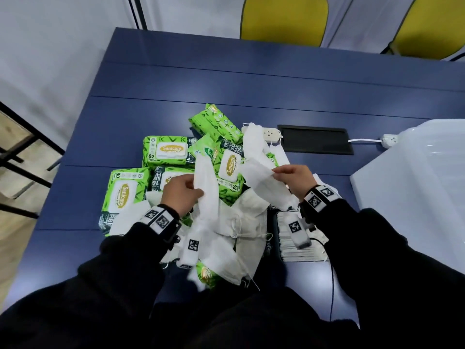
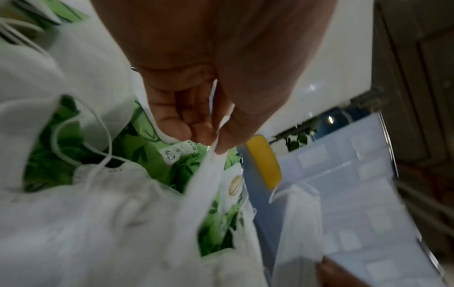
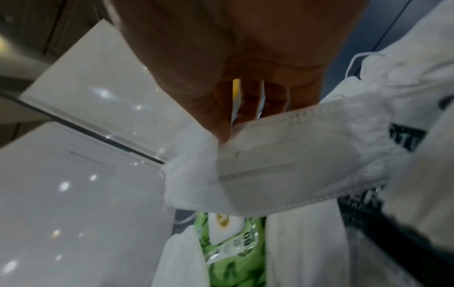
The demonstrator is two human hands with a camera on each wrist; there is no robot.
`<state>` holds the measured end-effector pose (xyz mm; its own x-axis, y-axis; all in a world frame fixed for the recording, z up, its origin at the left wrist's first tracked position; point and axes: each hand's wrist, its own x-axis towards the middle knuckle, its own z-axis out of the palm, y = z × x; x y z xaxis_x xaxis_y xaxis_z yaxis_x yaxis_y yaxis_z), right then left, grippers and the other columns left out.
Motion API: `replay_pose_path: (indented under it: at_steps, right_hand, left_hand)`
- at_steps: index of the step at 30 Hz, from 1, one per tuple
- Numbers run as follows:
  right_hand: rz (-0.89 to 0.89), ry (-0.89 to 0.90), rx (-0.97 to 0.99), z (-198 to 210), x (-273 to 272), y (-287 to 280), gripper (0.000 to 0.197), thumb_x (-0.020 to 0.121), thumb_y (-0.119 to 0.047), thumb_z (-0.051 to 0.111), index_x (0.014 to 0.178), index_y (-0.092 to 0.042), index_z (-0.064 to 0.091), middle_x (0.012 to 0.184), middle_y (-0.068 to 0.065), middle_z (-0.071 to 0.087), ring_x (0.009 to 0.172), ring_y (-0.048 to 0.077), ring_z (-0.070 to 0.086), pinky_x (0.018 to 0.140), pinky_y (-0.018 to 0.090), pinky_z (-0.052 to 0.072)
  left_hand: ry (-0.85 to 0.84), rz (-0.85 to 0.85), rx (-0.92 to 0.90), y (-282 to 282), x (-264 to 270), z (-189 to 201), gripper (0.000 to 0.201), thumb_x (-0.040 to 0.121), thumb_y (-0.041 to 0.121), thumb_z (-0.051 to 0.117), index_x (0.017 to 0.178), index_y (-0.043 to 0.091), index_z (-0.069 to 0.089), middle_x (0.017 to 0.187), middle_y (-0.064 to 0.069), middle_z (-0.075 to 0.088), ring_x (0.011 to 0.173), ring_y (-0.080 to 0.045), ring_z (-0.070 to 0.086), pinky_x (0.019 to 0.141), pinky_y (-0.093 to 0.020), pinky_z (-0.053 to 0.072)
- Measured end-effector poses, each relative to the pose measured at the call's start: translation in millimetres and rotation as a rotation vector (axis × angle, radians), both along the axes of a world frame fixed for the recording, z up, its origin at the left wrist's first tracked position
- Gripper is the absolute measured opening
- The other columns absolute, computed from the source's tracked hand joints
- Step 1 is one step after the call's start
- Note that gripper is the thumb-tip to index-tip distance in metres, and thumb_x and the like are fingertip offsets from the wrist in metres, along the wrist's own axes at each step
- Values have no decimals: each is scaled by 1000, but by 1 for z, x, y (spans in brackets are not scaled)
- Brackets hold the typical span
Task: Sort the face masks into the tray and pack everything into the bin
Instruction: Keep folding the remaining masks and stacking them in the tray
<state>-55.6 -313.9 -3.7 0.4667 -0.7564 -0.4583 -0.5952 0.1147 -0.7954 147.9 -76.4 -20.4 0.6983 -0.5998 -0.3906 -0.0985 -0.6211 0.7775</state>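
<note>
Tray (image 1: 302, 244) under my right wrist holds stacked masks; bin (image 1: 412, 187) contents unseen. My left hand (image 1: 180, 195) and right hand (image 1: 293, 178) each pinch one mask.

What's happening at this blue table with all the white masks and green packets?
A person in black sleeves is sorting a jumbled pile. The left hand pinches one white fabric face mask, and the right hand pinches another white mask, both lifted above the heap. Green wet-wipe packs lie mixed among more masks on the blue table. A stack of flattened masks lies under the right wrist, and a translucent white plastic bin stands at the right.
</note>
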Motion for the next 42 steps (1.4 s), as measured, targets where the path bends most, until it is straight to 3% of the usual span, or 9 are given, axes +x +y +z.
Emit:
replay_pose_path:
  at_steps: [3,6,10,15,21,26,31,36,42]
  right_hand:
    - [-150,-113,210,13,0,21,12,96,-13,62,84,-18,60,85,7,59,72,24,54,57,28,45]
    - [-238,-247,439,25,-2,47,11,100,-19,60,90,-18,55,79,6,62,60,25,60,52,36,53]
    - [-151,-347,592,33,-1,83,17,92,-5,67,106,-14,65,90,6,73,69,24,71,57,38,60]
    - [-80,-342,591,41,1,114,22,88,3,64,108,-5,71,89,10,65,72,26,63,61,37,59]
    - [-120,-402,622,55,-2,132,24,94,-9,56,113,-8,71,91,8,67,74,24,63,61,33,53]
    - [-180,-528,644,54,-13,138,35,96,-11,63,122,13,60,124,31,65,103,39,65,94,51,52]
    - [-121,-506,556,49,-23,140,23,80,-7,75,101,-10,66,101,20,67,86,32,61,76,43,46]
    - [-107,-508,510,51,-26,141,21,87,5,64,99,-12,67,92,15,70,77,28,61,62,34,48]
    - [-97,-526,523,55,-25,144,27,87,2,68,113,4,71,111,27,71,90,32,67,79,40,53]
  left_hand:
    - [194,119,-121,23,2,7,18,67,21,74,85,23,79,88,-10,77,86,-33,73,84,-53,61]
    - [239,192,-306,35,-6,20,10,82,8,73,88,15,76,98,-23,74,80,-24,68,77,-40,52]
    - [69,232,-490,37,-24,47,28,86,1,73,86,29,78,104,-1,74,99,-16,69,90,-38,54]
    - [-183,157,-641,24,-44,74,43,77,-11,67,81,31,78,123,-6,55,115,-4,55,92,-23,44]
    - [-88,-30,-587,21,-60,59,56,79,-21,60,78,30,82,102,15,58,101,-10,60,78,-28,44]
    - [37,-9,-536,39,-62,66,49,85,-16,47,89,16,84,96,0,73,83,-23,62,68,-28,51]
    - [59,57,-596,49,-58,80,21,88,4,76,98,21,79,82,-15,70,70,-28,54,66,-36,48]
    - [183,264,-689,50,-53,96,64,78,-11,79,129,21,56,86,-4,73,76,-18,68,71,-26,57]
    - [158,119,-613,53,-49,112,19,87,-3,73,98,12,79,96,-7,79,85,-20,71,82,-37,56]
